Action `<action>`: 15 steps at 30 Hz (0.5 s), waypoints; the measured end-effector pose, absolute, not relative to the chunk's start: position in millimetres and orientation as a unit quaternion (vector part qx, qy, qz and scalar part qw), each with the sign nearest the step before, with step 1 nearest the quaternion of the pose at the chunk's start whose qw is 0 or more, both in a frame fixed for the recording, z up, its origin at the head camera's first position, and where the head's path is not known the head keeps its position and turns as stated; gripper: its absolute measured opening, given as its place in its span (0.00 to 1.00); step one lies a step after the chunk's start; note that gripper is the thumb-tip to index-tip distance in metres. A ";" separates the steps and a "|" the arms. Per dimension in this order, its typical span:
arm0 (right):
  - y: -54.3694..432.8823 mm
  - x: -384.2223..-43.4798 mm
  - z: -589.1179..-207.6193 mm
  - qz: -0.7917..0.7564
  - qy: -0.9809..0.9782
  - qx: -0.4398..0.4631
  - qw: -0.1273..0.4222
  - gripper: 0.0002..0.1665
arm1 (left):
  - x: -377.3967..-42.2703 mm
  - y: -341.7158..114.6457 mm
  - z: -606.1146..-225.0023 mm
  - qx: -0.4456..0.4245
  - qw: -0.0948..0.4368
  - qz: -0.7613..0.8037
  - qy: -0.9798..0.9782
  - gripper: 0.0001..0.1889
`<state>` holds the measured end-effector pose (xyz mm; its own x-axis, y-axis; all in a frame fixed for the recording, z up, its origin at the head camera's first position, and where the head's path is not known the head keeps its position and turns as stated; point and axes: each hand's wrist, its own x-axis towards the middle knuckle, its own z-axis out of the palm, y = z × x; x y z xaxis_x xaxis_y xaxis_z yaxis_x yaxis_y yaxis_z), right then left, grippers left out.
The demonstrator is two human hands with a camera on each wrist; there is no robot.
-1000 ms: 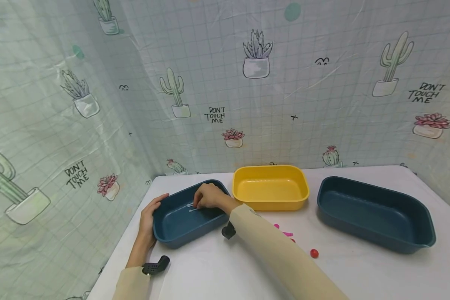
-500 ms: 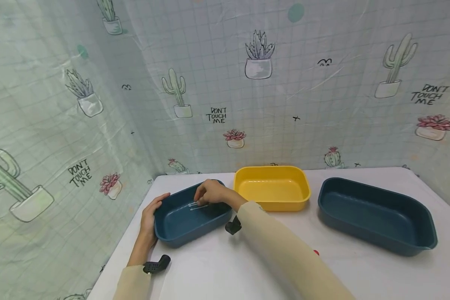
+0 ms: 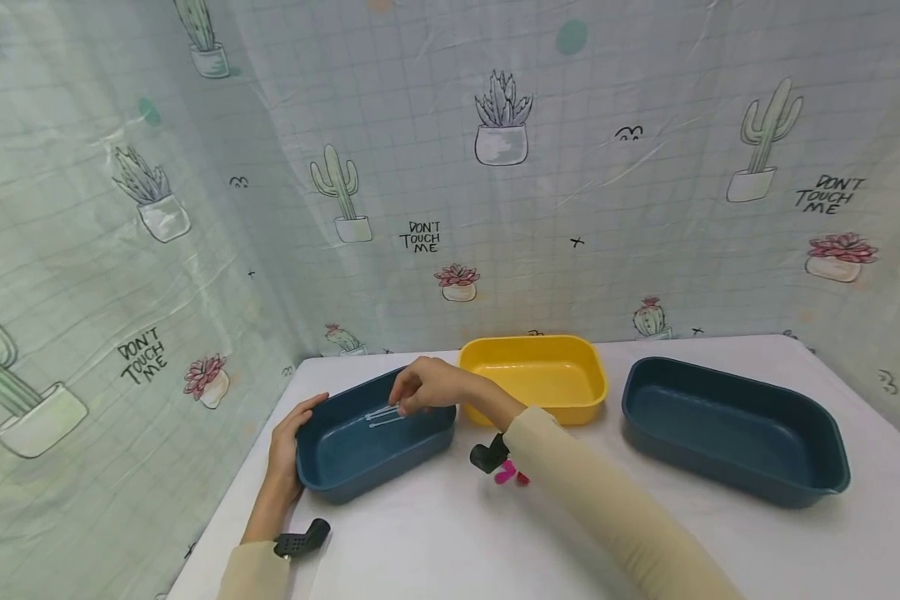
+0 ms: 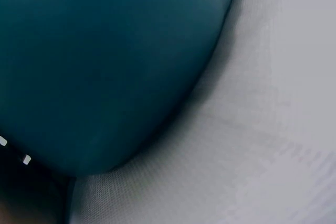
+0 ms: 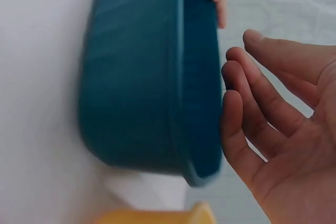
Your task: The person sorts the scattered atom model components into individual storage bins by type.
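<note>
In the head view a small dark blue bin (image 3: 345,454) stands at the left of the table. Several thin white sticks that look like cotton swabs (image 3: 382,422) lie inside it. My right hand (image 3: 431,385) hovers over the bin's right part, its fingertips just above the sticks' right ends. The right wrist view shows this hand (image 5: 283,114) with loosely bent fingers, thumb apart from them, and nothing between. My left hand (image 3: 283,446) rests along the bin's left end, fingers fairly straight, fingertips at the rim. The left wrist view is mostly filled by the bin's outer wall (image 4: 115,66).
A yellow bin (image 3: 531,415) stands behind my right forearm. A larger dark blue bin (image 3: 727,458) is at the right. Small pink (image 3: 505,472) and red (image 3: 522,480) pieces lie on the white table beside my right sleeve. A patterned curtain (image 3: 540,208) closes off the back.
My right hand has risen a little and drawn to the right, leaving more of the white sticks uncovered on the bin's floor. My left hand keeps its place at the bin's left end.
</note>
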<state>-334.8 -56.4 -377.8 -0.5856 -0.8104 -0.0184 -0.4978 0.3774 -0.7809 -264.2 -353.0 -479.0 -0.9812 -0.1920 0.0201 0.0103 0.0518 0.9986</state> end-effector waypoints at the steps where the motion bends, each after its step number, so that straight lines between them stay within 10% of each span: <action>1: -52.6 -332.5 -375.7 -0.382 0.803 -0.410 0.204 0.10 | -263.7 -353.1 -479.1 0.064 0.072 -0.684 -0.723 0.26; 15: 21.9 -295.1 -360.5 -0.389 0.803 -0.419 0.168 0.10 | -262.4 -354.1 -476.4 0.057 0.055 -0.685 -0.724 0.27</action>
